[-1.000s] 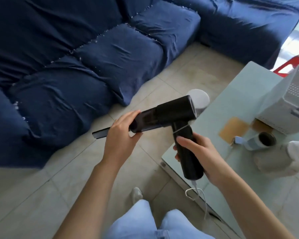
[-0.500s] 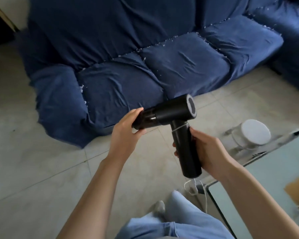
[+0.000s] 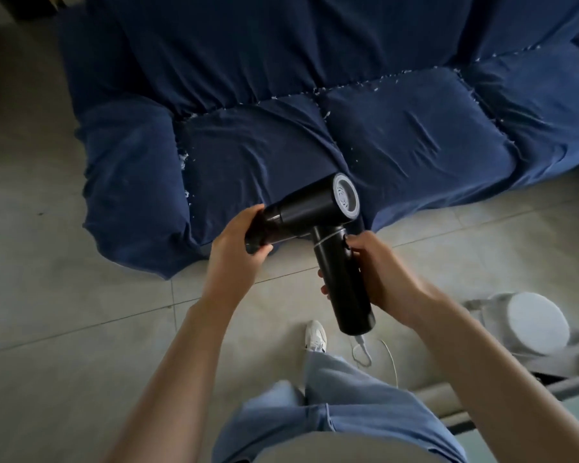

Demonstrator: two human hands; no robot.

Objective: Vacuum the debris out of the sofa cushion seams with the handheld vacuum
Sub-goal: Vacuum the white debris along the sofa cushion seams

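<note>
The sofa (image 3: 398, 135) lies beyond the fingers, white debris (image 3: 345, 90) dotting its seams, well apart from the vacuum (image 3: 315, 212). The nozzle is hidden under the left hand (image 3: 238, 248); started now, it would probably suck only air, or nip skin. Left fingers curl round the barrel front. The right hand (image 3: 385, 275) wraps the handle, thumb tip on a button near its top.

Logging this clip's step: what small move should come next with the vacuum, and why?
Probably lower the handheld vacuum toward the debris in the sofa seam: both the left hand and right hand already grip it, above the floor.
</note>
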